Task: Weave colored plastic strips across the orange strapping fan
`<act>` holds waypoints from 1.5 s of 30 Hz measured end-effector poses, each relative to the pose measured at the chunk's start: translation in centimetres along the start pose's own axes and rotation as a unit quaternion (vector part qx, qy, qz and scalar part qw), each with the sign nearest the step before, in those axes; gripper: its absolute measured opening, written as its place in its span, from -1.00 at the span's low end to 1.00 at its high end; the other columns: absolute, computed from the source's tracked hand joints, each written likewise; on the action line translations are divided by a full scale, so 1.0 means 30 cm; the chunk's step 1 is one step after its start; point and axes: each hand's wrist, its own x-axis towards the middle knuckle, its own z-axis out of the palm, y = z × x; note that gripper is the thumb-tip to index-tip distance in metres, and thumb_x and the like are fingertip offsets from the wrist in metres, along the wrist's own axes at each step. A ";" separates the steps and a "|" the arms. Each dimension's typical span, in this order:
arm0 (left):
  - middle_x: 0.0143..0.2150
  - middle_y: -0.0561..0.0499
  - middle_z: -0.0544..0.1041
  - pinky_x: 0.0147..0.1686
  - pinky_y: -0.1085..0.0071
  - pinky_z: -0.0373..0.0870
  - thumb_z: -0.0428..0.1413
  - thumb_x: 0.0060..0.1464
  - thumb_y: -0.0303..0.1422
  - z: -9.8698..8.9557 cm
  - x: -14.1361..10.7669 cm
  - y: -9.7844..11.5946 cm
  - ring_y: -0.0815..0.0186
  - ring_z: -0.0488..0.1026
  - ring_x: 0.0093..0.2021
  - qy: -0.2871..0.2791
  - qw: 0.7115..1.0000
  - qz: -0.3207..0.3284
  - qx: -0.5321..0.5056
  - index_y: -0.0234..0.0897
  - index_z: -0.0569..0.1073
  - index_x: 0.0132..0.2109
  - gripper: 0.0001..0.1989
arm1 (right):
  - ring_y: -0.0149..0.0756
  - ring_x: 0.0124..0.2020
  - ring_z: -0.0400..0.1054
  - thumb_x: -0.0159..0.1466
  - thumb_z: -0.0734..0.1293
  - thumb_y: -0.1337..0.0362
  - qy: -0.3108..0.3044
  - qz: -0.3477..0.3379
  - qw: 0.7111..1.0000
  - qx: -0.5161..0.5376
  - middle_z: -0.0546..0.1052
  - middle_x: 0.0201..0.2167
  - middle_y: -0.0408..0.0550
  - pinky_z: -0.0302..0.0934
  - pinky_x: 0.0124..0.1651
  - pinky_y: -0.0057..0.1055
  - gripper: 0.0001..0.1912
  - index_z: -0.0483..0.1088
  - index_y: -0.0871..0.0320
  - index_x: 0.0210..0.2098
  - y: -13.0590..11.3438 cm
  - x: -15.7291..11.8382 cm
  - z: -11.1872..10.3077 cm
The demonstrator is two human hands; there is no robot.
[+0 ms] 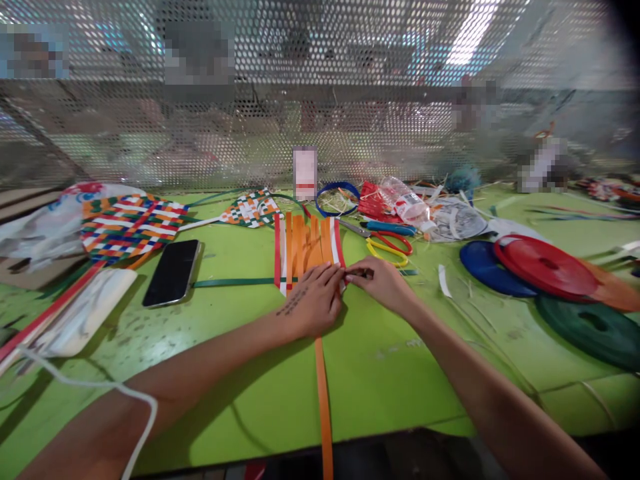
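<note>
A small panel of orange, white and red strips (313,241) lies on the green table, with a dark green strip (233,282) running crosswise through its lower part. My left hand (317,300) rests palm down on the panel's lower edge, its fingers close together and pointing right. At the panel's right edge, my right hand (383,283) is pinched at the green strip, whose end shows beyond the fingers. A long orange strip (324,407) hangs from beneath my left hand over the table's front edge.
Left are a black phone (171,273), a white power bank (95,313) with cable and a woven fan (133,227). Behind my right hand lie scissors (387,247) and a plastic bottle (405,202). Strip coils (547,267) lie right; perforated metal (250,133) stands behind.
</note>
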 end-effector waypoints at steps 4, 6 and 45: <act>0.42 -0.21 0.33 0.44 0.04 0.10 -0.08 0.35 -0.31 0.006 -0.002 -0.003 0.03 0.20 0.44 0.004 1.000 0.002 0.003 -0.39 0.25 0.42 -0.43 | -0.21 -0.26 0.47 0.30 0.39 0.35 -0.002 0.000 1.000 0.006 0.64 -0.23 0.01 0.30 -0.14 -0.29 -0.83 0.67 0.09 -0.21 -0.003 0.003 -0.008; 0.41 -0.19 0.35 0.43 0.04 0.11 -0.07 0.34 -0.32 0.009 -0.004 -0.007 0.03 0.20 0.44 0.011 1.000 0.006 0.005 -0.35 0.27 0.41 -0.45 | -0.20 -0.24 0.48 0.31 0.38 0.37 -0.002 -0.002 1.000 0.006 0.65 -0.22 0.00 0.30 -0.13 -0.30 -0.82 0.66 0.09 -0.21 -0.005 0.003 -0.008; 0.23 -0.16 0.46 0.38 -0.01 0.23 0.04 0.24 -0.41 0.012 -0.002 -0.012 0.03 0.28 0.35 0.043 0.998 0.031 -0.034 -0.24 0.46 0.19 -0.61 | 0.03 0.24 0.42 0.09 0.57 -0.08 -0.312 0.056 0.904 0.288 0.52 0.23 0.17 0.27 0.26 -0.02 0.04 0.17 -0.01 0.45 0.038 0.054 -0.410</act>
